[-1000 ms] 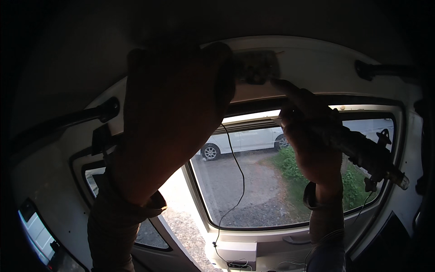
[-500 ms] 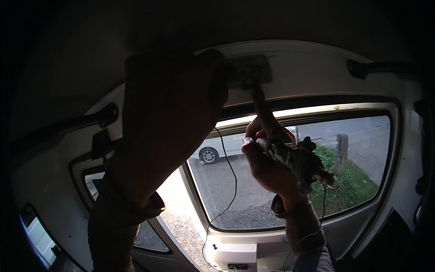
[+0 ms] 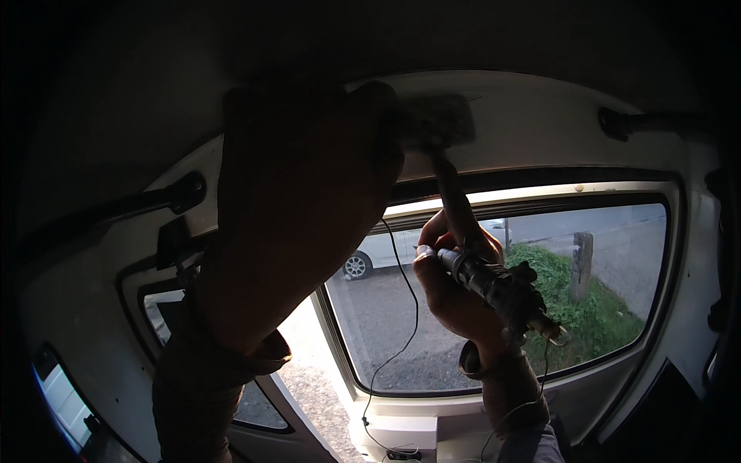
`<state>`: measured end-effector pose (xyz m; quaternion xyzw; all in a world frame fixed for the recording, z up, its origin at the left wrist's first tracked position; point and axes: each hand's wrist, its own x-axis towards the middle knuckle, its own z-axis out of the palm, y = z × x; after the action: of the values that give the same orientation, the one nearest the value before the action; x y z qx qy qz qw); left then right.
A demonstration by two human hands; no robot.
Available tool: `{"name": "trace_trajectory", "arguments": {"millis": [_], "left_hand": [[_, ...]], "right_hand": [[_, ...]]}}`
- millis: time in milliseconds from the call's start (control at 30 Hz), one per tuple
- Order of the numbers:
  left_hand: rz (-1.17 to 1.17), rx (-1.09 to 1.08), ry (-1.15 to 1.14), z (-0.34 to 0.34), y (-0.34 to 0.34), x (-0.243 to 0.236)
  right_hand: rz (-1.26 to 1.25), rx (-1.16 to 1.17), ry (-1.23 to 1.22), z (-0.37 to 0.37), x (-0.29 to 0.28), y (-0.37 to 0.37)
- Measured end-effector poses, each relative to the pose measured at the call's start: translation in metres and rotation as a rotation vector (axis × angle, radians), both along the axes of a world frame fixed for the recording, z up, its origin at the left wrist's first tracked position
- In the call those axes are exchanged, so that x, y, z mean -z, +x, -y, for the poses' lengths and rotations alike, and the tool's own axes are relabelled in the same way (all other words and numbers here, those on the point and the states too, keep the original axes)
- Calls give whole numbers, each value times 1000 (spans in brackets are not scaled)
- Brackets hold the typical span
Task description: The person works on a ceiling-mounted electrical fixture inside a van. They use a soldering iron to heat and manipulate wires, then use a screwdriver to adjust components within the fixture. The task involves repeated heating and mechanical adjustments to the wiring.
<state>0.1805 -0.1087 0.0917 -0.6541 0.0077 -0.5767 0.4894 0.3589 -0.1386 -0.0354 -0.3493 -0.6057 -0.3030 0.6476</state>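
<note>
High at twelve o'clock in the head view, a small rectangular panel (image 3: 454,116) sits in deep shadow against the pale header (image 3: 532,143) above the window (image 3: 370,339), its long axis running roughly from nine to three o'clock. The left hand (image 3: 309,143) is right beside it on the nine o'clock side and is a dark outline; whether its fingers grasp the panel or only steady it, I cannot tell. From below, at about six o'clock of the panel, the right hand (image 3: 463,297) reaches up with its index finger (image 3: 455,201) straight — the tip appears to meet the lower edge, though the gloom hides the exact contact. The other right fingers and thumb are closed round a dark cylindrical tool (image 3: 494,284), whose long axis slopes from ten o'clock down to four, away from the panel. A thin wire (image 3: 414,285) hangs between the two forearms. Compared with a second ago, the right hand has come in toward nine o'clock — its fingertip was then nearer the panel's right-hand corner, and the tool lay farther toward three.
</note>
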Motion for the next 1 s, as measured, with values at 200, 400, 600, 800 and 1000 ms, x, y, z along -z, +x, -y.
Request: {"name": "trace_trajectory", "arguments": {"millis": [200,400,600,800,1000], "left_hand": [[5,17,-19,6,2,-10],[13,60,50,9,3,-18],[-4,66,3,2,2,-9],[-3,58,28,3,2,-12],[3,34,-1,0,0,-9]], "right_hand": [[1,-29,-5,6,-6,-8],[-5,-43,0,6,-15,-17],[23,-6,19,4,-3,-18],[-9,4,-19,2,-5,-16],[-36,-85,-2,6,-7,-17]]}}
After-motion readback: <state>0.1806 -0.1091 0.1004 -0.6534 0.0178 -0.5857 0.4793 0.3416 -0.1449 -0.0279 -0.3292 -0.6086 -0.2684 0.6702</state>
